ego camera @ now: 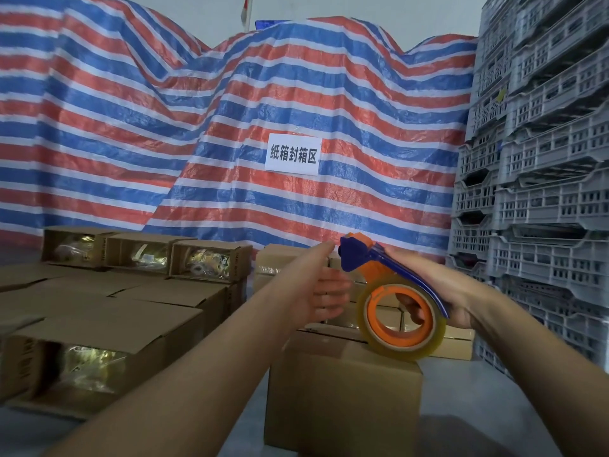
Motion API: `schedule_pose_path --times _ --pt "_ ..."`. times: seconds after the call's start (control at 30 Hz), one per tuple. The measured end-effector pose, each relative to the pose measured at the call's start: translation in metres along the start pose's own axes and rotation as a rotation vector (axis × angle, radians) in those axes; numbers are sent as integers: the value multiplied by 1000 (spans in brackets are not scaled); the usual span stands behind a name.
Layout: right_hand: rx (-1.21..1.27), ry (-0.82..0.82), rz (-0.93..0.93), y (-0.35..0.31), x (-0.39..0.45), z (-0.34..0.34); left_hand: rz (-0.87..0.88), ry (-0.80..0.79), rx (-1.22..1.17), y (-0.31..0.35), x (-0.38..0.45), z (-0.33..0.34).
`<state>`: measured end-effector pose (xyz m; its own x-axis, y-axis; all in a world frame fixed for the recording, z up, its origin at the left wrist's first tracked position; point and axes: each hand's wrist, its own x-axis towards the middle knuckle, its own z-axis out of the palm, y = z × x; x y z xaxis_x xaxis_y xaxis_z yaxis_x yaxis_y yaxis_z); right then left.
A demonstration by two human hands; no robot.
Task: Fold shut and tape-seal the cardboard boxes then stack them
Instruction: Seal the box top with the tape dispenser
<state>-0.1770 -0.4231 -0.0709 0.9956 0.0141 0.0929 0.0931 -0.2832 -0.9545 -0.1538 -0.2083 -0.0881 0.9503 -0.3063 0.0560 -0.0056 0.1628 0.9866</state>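
Observation:
A closed cardboard box (342, 394) stands on the floor in front of me. My right hand (428, 291) grips a blue and orange tape dispenser (392, 291) with a clear tape roll (400, 319), held above the box's far right corner. My left hand (324, 285) is stretched out just left of the dispenser's blue head, fingers straight, thumb up near the cutter. Whether it touches the tape end I cannot tell. More closed boxes (290, 265) lie behind my hands.
Open boxes (99, 351) with shiny packets inside are stacked at the left, several more (201, 262) behind them. A red, white and blue striped tarp (230, 127) with a paper sign (293, 155) rises behind. Grey plastic crates (540, 192) tower at the right.

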Motion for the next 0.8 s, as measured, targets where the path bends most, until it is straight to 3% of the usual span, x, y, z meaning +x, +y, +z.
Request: schedule_pose_path --times 0.2,0.53,0.8 --pt "-18 -18 1 -2 3 1 15 77 -11 0 1 -3" --pt "-81 -51 5 -9 10 3 26 65 -39 -13 -5 -5" --pt "-194 -213 145 -36 12 12 74 89 -77 -33 -3 -19"
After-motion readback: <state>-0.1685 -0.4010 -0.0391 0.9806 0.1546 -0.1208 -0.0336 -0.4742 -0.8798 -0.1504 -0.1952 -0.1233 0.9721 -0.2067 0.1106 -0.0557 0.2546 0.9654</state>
